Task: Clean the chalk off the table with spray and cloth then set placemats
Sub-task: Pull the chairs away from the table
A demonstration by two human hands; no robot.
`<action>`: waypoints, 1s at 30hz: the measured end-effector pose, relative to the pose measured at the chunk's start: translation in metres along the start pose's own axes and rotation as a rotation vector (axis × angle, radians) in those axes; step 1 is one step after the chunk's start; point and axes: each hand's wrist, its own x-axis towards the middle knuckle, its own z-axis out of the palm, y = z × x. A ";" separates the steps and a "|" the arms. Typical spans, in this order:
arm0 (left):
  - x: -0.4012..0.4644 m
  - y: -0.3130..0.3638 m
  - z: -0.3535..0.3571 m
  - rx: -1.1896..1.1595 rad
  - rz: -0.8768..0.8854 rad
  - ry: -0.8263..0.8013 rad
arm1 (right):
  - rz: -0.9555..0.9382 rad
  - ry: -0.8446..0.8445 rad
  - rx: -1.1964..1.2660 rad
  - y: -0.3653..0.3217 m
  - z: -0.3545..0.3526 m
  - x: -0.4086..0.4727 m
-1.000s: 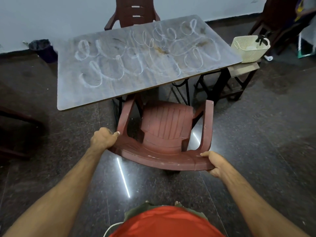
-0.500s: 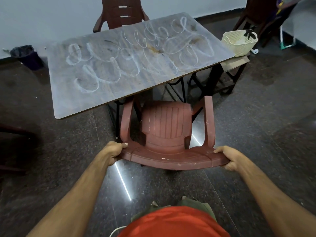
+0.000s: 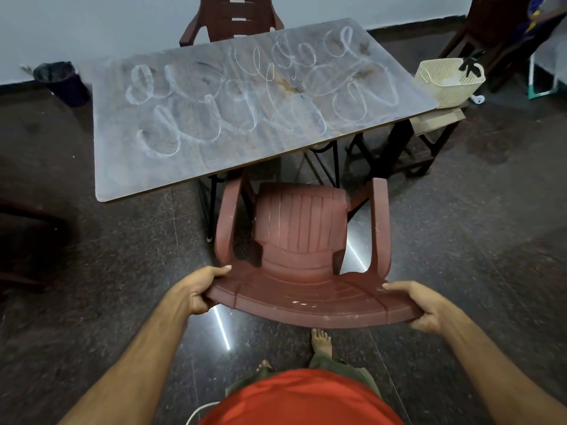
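Gripping the chair (image 3: 302, 240) backrest with left hand (image 3: 196, 291) and right hand (image 3: 428, 306), chalk-scrawled table (image 3: 129, 179) just ahead, uncleaned: risk of knocking its legs or crushing the bare foot (image 3: 321, 342) beneath.

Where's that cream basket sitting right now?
The cream slatted plastic basket sits at the upper right of the head view, on a low wooden stool just off the chalk-marked grey table's right end.

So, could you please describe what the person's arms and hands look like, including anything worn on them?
Both forearms are bare, with no sleeves in view. The left hand and right hand wear no gloves, and no rings, watch or bands show. Only an orange-red shirt appears at the bottom edge.
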 end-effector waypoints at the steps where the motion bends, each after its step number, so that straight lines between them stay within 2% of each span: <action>1: -0.001 0.000 0.001 -0.012 -0.001 -0.004 | 0.013 -0.012 -0.008 -0.001 -0.001 0.001; 8: -0.003 -0.018 0.013 -0.127 -0.026 0.062 | 0.026 -0.040 -0.009 -0.008 -0.016 0.009; 19: -0.017 -0.055 0.089 -0.369 -0.003 0.098 | -0.005 -0.126 -0.151 -0.087 -0.069 0.036; 23: -0.017 -0.051 0.110 -0.443 0.016 0.105 | -0.010 -0.178 -0.211 -0.120 -0.071 0.048; 30: -0.010 -0.031 0.136 -0.507 0.059 0.122 | -0.039 -0.165 -0.301 -0.173 -0.068 0.073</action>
